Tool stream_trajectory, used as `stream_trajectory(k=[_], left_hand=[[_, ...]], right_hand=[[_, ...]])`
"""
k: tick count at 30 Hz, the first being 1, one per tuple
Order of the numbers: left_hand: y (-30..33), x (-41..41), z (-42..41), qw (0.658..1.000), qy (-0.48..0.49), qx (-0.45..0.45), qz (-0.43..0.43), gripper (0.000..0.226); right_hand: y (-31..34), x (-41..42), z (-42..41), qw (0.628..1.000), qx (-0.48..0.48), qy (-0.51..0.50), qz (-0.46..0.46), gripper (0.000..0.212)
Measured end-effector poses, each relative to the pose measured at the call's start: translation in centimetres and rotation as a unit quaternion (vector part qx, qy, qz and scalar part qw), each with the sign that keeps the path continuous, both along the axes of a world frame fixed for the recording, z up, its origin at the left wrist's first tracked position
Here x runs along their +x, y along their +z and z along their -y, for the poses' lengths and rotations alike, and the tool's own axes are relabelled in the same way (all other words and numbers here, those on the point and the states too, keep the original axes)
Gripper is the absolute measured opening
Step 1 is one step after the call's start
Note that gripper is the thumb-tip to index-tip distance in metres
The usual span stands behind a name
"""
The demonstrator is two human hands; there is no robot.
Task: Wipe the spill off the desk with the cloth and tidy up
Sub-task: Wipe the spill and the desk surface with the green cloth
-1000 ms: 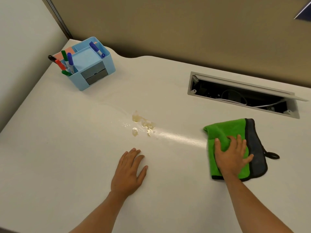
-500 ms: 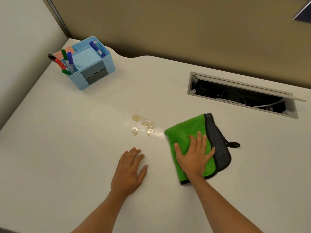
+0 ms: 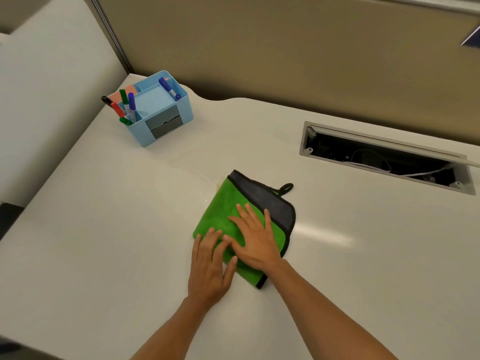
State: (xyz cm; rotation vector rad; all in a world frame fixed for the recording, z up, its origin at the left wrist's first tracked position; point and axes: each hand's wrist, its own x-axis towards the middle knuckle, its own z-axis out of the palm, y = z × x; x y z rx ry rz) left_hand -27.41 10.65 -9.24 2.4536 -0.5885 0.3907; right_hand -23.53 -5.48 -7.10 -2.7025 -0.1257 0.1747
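Observation:
A green cloth (image 3: 223,211) with a dark grey border and a black hanging loop lies on the white desk (image 3: 104,242), covering the place where the yellowish spill was. Only a faint yellowish trace of the spill (image 3: 217,185) shows at the cloth's far left edge. My right hand (image 3: 255,240) presses flat on the cloth with its fingers spread. My left hand (image 3: 210,268) lies flat on the desk just left of it, its fingertips resting on the cloth's near left edge.
A light blue desk organiser (image 3: 161,110) with several markers stands at the far left corner. An open cable tray (image 3: 384,159) with wires is sunk into the desk at the far right. A tan partition wall runs along the back.
My right hand has slid the cloth leftwards across the desk until it covers the spill. The left hand has stayed in place, and the cloth now touches its fingertips.

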Motion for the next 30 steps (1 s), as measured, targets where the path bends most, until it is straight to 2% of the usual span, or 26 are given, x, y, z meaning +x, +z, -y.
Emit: stream_trajectory(k=[3,6,9,12,18,24,30], left_hand=[[1.1,0.9,2.6,0.999,-0.001,0.031,-0.007,0.048],[2.0,2.0,5.0,0.992,0.019,0.090,-0.081,0.061],[1.9,3.1,6.5,0.970,0.022,0.194,-0.146,0.077],[1.3,4.2,6.8,0.950,0.040,0.253,-0.181,0.089],[0.8,5.5,6.7,0.946,0.077,0.252,-0.187,0.080],[0.3,8.9,5.1,0.948,0.105,0.234,-0.187,0.063],[0.0,14.9,1.4,0.951,0.124,0.229,-0.169,0.058]], right_hand=[[0.4,-2.7,2.3,0.986,0.075,-0.128,0.072,0.051],[0.1,-7.8,5.4,0.958,0.066,-0.250,0.127,0.049],[-0.7,-13.8,9.6,0.925,0.010,-0.362,0.114,0.054],[-1.6,-18.3,13.0,0.890,-0.030,-0.450,0.063,0.061],[-2.8,-19.0,14.1,0.889,-0.081,-0.449,-0.028,0.066],[-2.9,-19.1,14.3,0.887,-0.087,-0.452,-0.033,0.064],[-2.2,-18.8,14.0,0.886,-0.084,-0.455,-0.042,0.067]])
